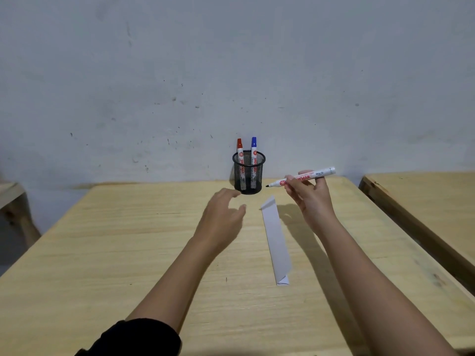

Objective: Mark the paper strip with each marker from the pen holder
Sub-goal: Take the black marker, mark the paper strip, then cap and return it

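A black mesh pen holder (248,173) stands at the table's far edge by the wall. In it stand a red-capped marker (239,150) and a blue-capped marker (254,147). A long white paper strip (276,240) lies flat in front of the holder, its ends folded. My right hand (309,197) holds an uncapped white marker (303,178) with a black tip above the strip's far end, tip pointing left. My left hand (222,217) hovers with fingers spread, just left of the strip and near the holder; I see no cap in it.
The light wooden table (128,253) runs up to a scuffed grey wall. A second wooden table (424,201) stands apart on the right, and part of another piece of furniture (12,201) shows at the left edge.
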{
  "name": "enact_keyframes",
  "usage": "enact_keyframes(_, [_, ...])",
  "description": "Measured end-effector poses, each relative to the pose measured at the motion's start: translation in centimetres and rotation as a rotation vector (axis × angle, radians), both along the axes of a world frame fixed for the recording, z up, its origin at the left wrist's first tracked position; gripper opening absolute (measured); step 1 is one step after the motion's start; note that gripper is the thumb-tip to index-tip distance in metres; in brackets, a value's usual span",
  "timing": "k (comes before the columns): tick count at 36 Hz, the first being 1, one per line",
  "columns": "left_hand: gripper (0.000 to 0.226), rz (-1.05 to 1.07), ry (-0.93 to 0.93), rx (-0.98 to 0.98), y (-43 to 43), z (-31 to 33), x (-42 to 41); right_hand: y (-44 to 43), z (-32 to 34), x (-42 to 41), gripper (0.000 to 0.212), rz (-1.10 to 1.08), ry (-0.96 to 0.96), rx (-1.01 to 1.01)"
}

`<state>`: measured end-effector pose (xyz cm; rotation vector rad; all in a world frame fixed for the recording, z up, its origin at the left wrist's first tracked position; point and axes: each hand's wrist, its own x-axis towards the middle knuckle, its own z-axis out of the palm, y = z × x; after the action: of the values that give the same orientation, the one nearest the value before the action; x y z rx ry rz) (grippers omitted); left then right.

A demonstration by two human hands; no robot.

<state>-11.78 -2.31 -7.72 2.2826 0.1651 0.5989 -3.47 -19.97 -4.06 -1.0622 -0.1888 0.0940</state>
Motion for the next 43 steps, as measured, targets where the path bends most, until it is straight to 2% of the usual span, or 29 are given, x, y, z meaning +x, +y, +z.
enact_keyframes(4, [0.039,-0.190,0.163,-0.042,-0.9,-0.4,0.1,-0.3,0.0,0.0,0.017,-0.029,-0.034,-0.122])
enact_keyframes(10, [0.053,-0.363,0.214,-0.031,-1.4,-1.6,0.8,-0.6,0.4,0.3,0.013,-0.035,-0.021,-0.125])
enact_keyframes(14, [0.056,-0.419,0.277,0.052,-2.0,-2.1,1.2,-0.6,0.4,0.5,0.010,-0.040,-0.009,-0.125])
enact_keyframes(18, [0.054,-0.421,0.356,0.204,-2.5,-3.2,1.3,-0.4,-0.1,1.0,0.010,-0.035,0.009,-0.111])
enact_keyframes(20, [0.054,-0.401,0.344,0.221,-2.6,-3.3,1.2,-0.1,-0.4,1.3,0.016,-0.039,0.034,-0.089])
enact_keyframes(24, [0.054,-0.384,0.341,0.238,-2.8,-3.2,1.0,1.0,-1.1,1.9,0.017,-0.042,0.079,-0.073])
enact_keyframes(26, [0.054,-0.380,0.349,0.242,-2.8,-3.2,0.9,1.6,-1.6,2.1,0.013,-0.037,0.053,-0.129])
enact_keyframes(30, [0.054,-0.380,0.356,0.239,-2.9,-3.0,0.8,2.9,-3.0,2.4,0.025,-0.065,0.006,-0.305])
enact_keyframes(32, [0.055,-0.380,0.360,0.244,-2.9,-3.0,0.9,3.5,-3.6,2.7,0.022,-0.089,0.008,-0.383])
enact_keyframes(43, [0.054,-0.383,0.374,0.254,-3.1,-2.8,0.9,4.6,-5.7,4.2,0.015,-0.106,-0.009,-0.487])
